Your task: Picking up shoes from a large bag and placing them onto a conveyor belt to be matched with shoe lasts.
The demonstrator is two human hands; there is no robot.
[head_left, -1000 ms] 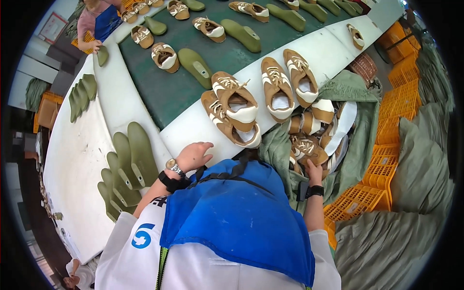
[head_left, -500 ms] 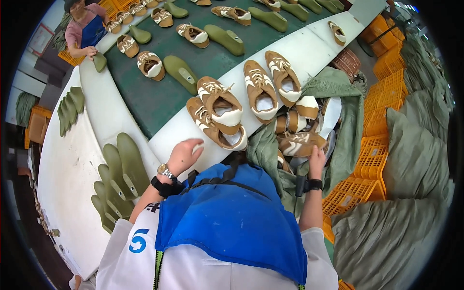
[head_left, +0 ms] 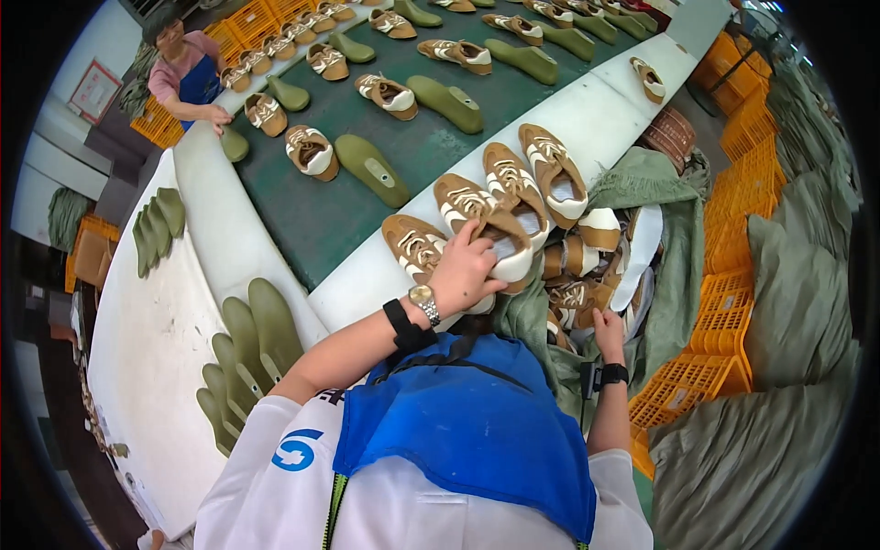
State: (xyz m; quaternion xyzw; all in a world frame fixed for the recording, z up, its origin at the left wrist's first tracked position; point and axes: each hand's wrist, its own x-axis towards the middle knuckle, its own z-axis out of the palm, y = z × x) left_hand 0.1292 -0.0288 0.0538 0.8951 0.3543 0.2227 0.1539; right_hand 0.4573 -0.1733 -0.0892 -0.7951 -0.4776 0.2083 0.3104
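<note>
My left hand (head_left: 465, 272) is closed on the heel of a brown sneaker with white stripes (head_left: 469, 203), on the white ledge. Partly behind that hand lies another brown sneaker (head_left: 412, 246), its heel hidden. Two more, a middle sneaker (head_left: 516, 181) and a right-hand sneaker (head_left: 554, 171), stand beside the gripped one, toes pointing away. Over an open green cloth sack (head_left: 674, 247), my right hand (head_left: 609, 335) has its fingers closed at the end of a brown sneaker (head_left: 577, 301). Several sneakers and a white sole-shaped piece (head_left: 639, 255) fill the sack.
Sneakers and green shoe lasts (head_left: 371, 171) stand in rows on the green belt (head_left: 266, 197). More lasts (head_left: 243, 335) lie on the white table (head_left: 137, 344) at left. Orange crates (head_left: 701, 316) line the right. Across the belt, a co-worker's hand (head_left: 216, 116) touches a last.
My left hand has moved right and taken hold of the sneaker that rested on another; that sneaker now sits against the pair. My right hand and its sneaker are lower in the sack.
</note>
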